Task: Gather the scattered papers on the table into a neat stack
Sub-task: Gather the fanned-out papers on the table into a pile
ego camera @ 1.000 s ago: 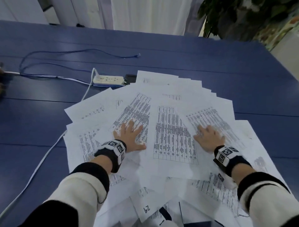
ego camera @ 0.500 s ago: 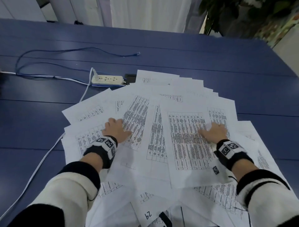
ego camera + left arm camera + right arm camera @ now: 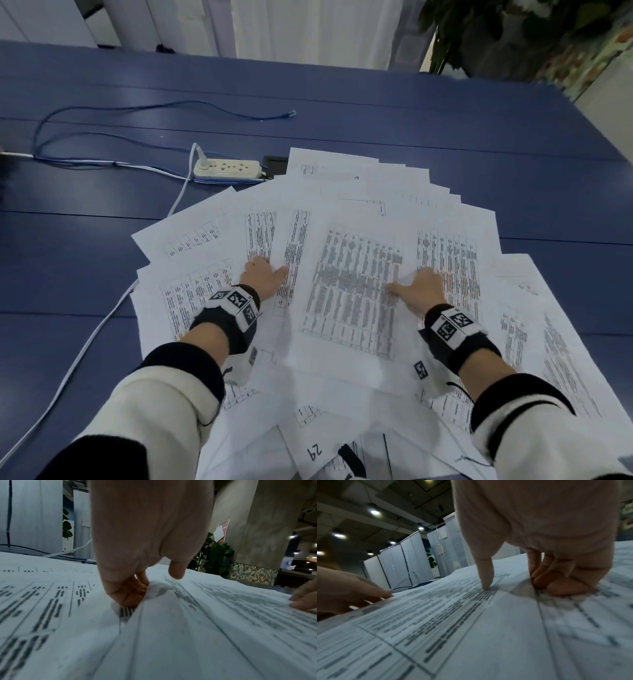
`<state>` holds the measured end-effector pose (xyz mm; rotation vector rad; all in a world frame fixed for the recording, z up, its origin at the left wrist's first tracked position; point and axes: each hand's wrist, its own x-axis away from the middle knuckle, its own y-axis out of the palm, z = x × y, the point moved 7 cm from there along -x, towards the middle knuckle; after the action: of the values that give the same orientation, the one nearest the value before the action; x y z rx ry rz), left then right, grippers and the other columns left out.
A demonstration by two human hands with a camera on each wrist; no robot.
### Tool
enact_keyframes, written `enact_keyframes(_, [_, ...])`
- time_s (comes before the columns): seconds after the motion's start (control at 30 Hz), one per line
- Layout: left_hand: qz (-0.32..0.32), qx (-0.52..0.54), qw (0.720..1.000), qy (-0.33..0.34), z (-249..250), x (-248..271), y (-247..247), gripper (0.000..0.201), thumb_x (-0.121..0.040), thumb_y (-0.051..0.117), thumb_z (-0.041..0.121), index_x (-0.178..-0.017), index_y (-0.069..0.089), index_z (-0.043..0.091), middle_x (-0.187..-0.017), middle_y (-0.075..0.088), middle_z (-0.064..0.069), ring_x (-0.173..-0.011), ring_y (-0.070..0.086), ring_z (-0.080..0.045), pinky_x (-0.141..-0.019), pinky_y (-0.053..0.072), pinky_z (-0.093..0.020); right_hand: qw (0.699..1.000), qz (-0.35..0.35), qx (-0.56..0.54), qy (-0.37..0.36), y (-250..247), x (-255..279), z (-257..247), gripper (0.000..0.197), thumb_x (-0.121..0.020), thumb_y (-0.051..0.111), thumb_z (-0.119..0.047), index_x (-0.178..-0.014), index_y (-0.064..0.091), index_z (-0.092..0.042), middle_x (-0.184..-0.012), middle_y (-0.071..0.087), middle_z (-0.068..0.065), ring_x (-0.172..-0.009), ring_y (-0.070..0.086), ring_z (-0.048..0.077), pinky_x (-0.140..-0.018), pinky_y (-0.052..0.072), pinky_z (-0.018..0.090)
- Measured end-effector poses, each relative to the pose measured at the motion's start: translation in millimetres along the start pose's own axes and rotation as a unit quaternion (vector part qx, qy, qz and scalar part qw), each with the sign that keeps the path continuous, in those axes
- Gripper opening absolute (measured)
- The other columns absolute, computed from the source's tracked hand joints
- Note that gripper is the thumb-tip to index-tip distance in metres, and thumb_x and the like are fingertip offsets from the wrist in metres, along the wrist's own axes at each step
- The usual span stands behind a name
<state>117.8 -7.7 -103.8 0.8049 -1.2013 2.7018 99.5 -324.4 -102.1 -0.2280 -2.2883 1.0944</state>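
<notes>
Surface: blue table [image 3: 445, 113] of long planks, with white partitions and a leafy plant [image 3: 507, 31] beyond its far edge.
Papers: printed sheets [image 3: 346, 287] fanned in an overlapping spread over the middle and near part of the table; top sheet lies between the two hands.
Left hand: left hand [image 3: 265, 275] rests on the spread at the left edge of the top sheets; fingers [image 3: 126, 593] curled down, pinching the raised paper edge against the sheet below, thumb lifted clear.
Right hand: right hand [image 3: 419, 289] at the right edge of the same sheets; fingers [image 3: 563, 584] curled under and bunching the paper edge, thumb tip pressed on the print.
Power strip: white power strip [image 3: 226, 169] just beyond the far-left papers, one plug in it.
Cables: blue cable [image 3: 164, 104] looped on the far left; white cable [image 3: 65, 377] running along the left of the spread.
</notes>
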Motion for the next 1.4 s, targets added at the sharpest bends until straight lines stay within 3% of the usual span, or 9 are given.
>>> enact_keyframes(0.2, [-0.046, 0.096, 0.994, 0.024, 12, 17, 14, 0.056, -0.095, 0.049, 0.026, -0.137, 0.024, -0.002, -0.132, 0.048, -0.019, -0.107, 0.055, -0.027, -0.092, 0.047, -0.035, 0.997, -0.05, -0.012, -0.05, 31, 18, -16, 0.074, -0.079, 0.071, -0.029, -0.135, 0.033, -0.001, -0.136, 0.036, 0.018, -0.12, 0.046, 0.032, -0.102, 0.042, 0.043])
enact_keyframes(0.33, [0.038, 0.147, 0.988, 0.036, 9, 24, -3, 0.055, -0.092, 0.053, 0.008, -0.137, 0.022, 0.003, -0.13, 0.052, -0.021, -0.09, 0.052, -0.021, -0.08, 0.042, -0.025, 0.997, -0.028, -0.048, -0.045, 28, 20, -16, 0.057, -0.083, 0.066, -0.021, -0.128, 0.043, 0.005, -0.13, 0.045, 0.026, -0.118, 0.05, 0.035, -0.102, 0.043, 0.044])
enact_keyframes(0.53, [-0.007, 0.095, 0.995, 0.014, 4, 27, 5, 0.062, -0.089, 0.058, 0.008, -0.139, 0.024, 0.001, -0.136, 0.046, -0.018, -0.121, 0.049, -0.034, -0.103, 0.041, -0.037, 0.994, -0.065, 0.006, -0.087, 53, 26, -33, 0.051, -0.088, 0.056, -0.02, -0.133, 0.039, -0.001, -0.134, 0.035, 0.016, -0.116, 0.048, 0.03, -0.101, 0.044, 0.038])
enact_keyframes(0.7, [0.022, 0.144, 0.989, 0.018, -9, 32, -10, 0.064, -0.083, 0.065, 0.004, -0.139, 0.034, 0.004, -0.132, 0.051, -0.018, -0.109, 0.057, -0.03, -0.085, 0.047, -0.03, 0.994, -0.041, -0.064, -0.08, 31, 15, -19, 0.052, -0.088, 0.055, -0.021, -0.137, 0.039, -0.008, -0.131, 0.042, 0.012, -0.097, 0.054, 0.021, -0.088, 0.049, 0.036])
enact_keyframes(0.77, [0.045, 0.179, 0.983, 0.005, -20, 35, -23, 0.066, -0.084, 0.064, 0.005, -0.141, 0.032, 0.003, -0.138, 0.047, -0.017, -0.119, 0.052, -0.032, -0.093, 0.043, -0.035, 0.998, 0.014, -0.033, -0.055, 1, 7, -1, 0.055, -0.086, 0.056, -0.024, -0.137, 0.04, -0.012, -0.13, 0.044, 0.014, -0.087, 0.048, 0.017, -0.086, 0.051, 0.041])
enact_keyframes(0.83, [0.059, 0.2, 0.978, -0.005, -34, 34, -32, 0.067, -0.084, 0.064, 0.007, -0.142, 0.03, 0.003, -0.138, 0.045, -0.009, -0.127, 0.045, -0.03, -0.104, 0.036, -0.04, 0.996, 0.07, 0.061, 0.007, -28, 2, 21, 0.054, -0.086, 0.058, -0.027, -0.134, 0.04, -0.01, -0.136, 0.038, 0.02, -0.106, 0.05, 0.027, -0.099, 0.043, 0.047])
enact_keyframes(0.93, [0.046, 0.212, 0.976, -0.017, -45, 29, -32, 0.069, -0.082, 0.068, 0.015, -0.142, 0.034, 0.007, -0.142, 0.044, -0.009, -0.128, 0.045, -0.031, -0.108, 0.036, -0.044, 0.984, 0.073, 0.142, 0.083, -46, 0, 50, 0.068, -0.085, 0.056, -0.046, -0.141, 0.031, -0.016, -0.149, 0.023, 0.018, -0.136, 0.024, 0.038, -0.111, 0.02, 0.057])
enact_keyframes(1.2, [0.0, 0.273, 0.962, -0.031, -26, 25, -2, 0.045, -0.086, 0.063, 0.008, -0.128, 0.049, 0.0, -0.125, 0.059, -0.012, -0.115, 0.055, -0.028, -0.1, 0.041, -0.038, 0.992, 0.016, 0.123, -0.034, -8, 17, 6, 0.065, -0.081, 0.061, -0.049, -0.138, 0.037, -0.031, -0.147, 0.024, 0.011, -0.136, 0.023, 0.035, -0.11, 0.02, 0.056])
enact_keyframes(1.4, [0.018, 0.243, 0.968, -0.058, -16, 26, 4, 0.055, -0.09, 0.058, 0.016, -0.138, 0.036, 0.0, -0.14, 0.045, -0.017, -0.128, 0.044, -0.033, -0.107, 0.036, -0.043, 0.989, 0.088, 0.063, 0.102, -44, 1, 29, 0.068, -0.084, 0.062, -0.037, -0.136, 0.033, -0.004, -0.144, 0.024, 0.02, -0.133, 0.025, 0.036, -0.109, 0.027, 0.051])
